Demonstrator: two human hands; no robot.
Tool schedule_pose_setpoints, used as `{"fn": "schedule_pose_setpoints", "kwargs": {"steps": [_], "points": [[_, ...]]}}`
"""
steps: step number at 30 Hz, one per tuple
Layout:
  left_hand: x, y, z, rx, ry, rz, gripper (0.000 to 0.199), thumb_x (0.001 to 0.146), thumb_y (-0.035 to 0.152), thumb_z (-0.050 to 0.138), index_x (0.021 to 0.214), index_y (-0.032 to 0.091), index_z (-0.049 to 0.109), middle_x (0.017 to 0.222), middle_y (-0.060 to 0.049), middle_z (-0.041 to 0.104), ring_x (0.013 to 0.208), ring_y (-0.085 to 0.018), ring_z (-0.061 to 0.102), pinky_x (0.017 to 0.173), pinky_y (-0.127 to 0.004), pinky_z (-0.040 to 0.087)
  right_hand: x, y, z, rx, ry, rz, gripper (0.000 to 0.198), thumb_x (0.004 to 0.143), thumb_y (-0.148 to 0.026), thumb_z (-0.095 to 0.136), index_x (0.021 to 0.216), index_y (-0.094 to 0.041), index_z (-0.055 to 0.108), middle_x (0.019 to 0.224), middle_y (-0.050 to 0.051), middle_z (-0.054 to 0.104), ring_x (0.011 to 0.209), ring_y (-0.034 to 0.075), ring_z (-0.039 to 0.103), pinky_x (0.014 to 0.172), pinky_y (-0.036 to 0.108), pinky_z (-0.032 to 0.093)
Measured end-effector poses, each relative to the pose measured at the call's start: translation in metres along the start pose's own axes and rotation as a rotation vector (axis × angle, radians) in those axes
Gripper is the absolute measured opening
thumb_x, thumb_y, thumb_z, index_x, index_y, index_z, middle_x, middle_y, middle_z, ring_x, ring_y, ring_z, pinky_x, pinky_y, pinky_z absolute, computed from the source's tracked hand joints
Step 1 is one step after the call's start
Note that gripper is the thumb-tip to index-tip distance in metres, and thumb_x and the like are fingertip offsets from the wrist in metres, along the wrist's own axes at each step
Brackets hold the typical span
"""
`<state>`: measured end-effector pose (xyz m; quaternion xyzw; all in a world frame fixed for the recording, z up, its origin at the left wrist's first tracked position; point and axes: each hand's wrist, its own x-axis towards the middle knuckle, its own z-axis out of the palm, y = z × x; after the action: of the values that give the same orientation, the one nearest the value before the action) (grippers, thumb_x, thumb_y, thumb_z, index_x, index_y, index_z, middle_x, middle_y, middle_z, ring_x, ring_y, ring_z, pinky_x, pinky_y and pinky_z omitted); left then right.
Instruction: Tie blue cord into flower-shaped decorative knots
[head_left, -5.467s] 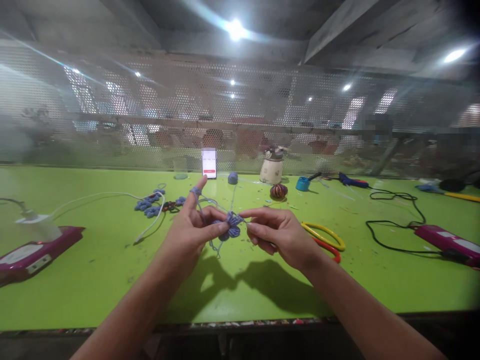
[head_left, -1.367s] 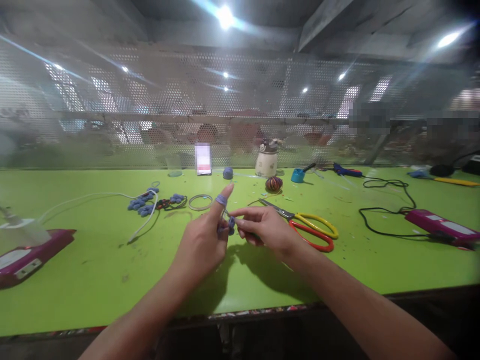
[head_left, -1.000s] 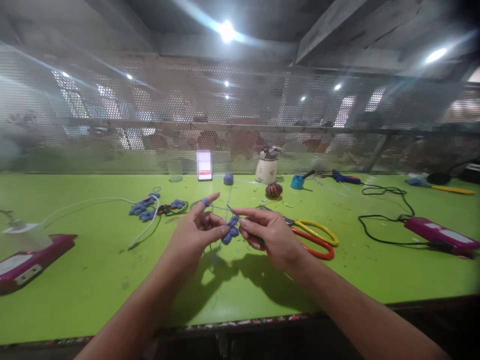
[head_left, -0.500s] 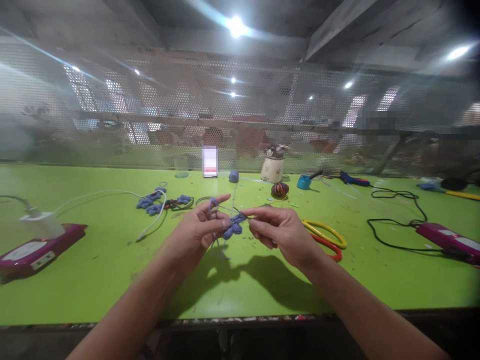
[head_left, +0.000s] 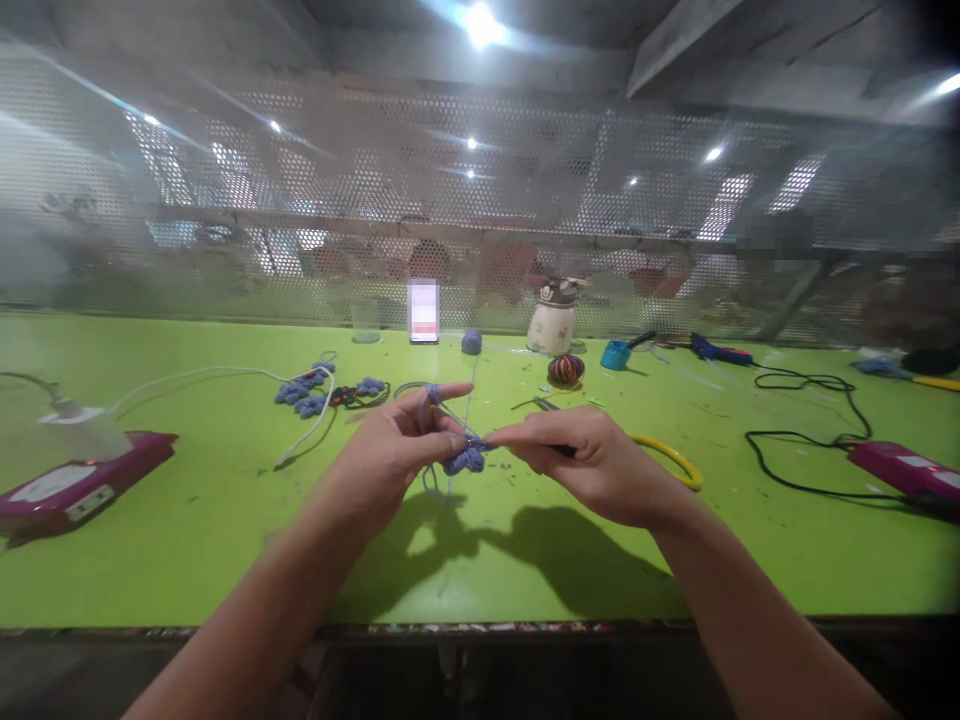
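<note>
My left hand (head_left: pixel 394 435) pinches a small purple crochet flower (head_left: pixel 466 461) between thumb and fingers. Purple yarn (head_left: pixel 433 395) wraps its outstretched index finger, and loose strands hang under the piece. My right hand (head_left: pixel 600 462) is closed round a crochet hook, whose dark handle (head_left: pixel 566 451) shows below the fingers. At the flower's upper edge, the right index fingertip meets the work; the hook's tip is too small to make out. From the flower, a strand runs back to a purple yarn ball (head_left: pixel 471 343).
Purple crocheted pieces (head_left: pixel 304 392) and a white cable (head_left: pixel 324 408) lie at left, beside a power strip (head_left: pixel 112 480). Behind stand a phone (head_left: pixel 424 312), a cup (head_left: pixel 366 322) and a cream jar (head_left: pixel 551 328). Rightward are multicoloured yarn (head_left: pixel 565 370), a yellow ring (head_left: pixel 679 462) and a blue glue gun (head_left: pixel 720 351).
My right hand has turned over, its back now facing up more, and the dark handle has come into view. The flower has tilted flatter. The red ring is now hidden behind my right hand.
</note>
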<state>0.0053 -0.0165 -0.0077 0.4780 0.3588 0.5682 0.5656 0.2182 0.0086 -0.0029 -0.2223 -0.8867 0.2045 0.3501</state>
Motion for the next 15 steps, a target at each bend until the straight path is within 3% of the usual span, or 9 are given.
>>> {"fn": "schedule_pose_setpoints", "kwargs": {"steps": [8, 15], "points": [[0.001, -0.009, -0.001, 0.223, 0.036, 0.124, 0.043, 0.068, 0.014, 0.077, 0.111, 0.014, 0.069, 0.07, 0.003, 0.064, 0.065, -0.011, 0.059, 0.067, -0.026, 0.048, 0.001, -0.001, 0.002, -0.205, -0.011, -0.034, 0.035, 0.088, -0.003, 0.051, 0.11, -0.016, 0.075, 0.083, 0.008, 0.076, 0.065, 0.013, 0.062, 0.059, 0.023, 0.042], [0.0, -0.022, 0.003, 0.773, 0.137, 0.497, 0.036, 0.079, 0.014, 0.064, 0.115, 0.011, 0.067, 0.076, -0.005, 0.067, 0.069, -0.018, 0.063, 0.07, -0.034, 0.051, 0.001, 0.002, 0.017, -0.302, 0.063, 0.055, 0.042, 0.083, 0.001, 0.05, 0.114, -0.014, 0.074, 0.077, 0.008, 0.072, 0.064, 0.015, 0.056, 0.061, 0.027, 0.038]]}}
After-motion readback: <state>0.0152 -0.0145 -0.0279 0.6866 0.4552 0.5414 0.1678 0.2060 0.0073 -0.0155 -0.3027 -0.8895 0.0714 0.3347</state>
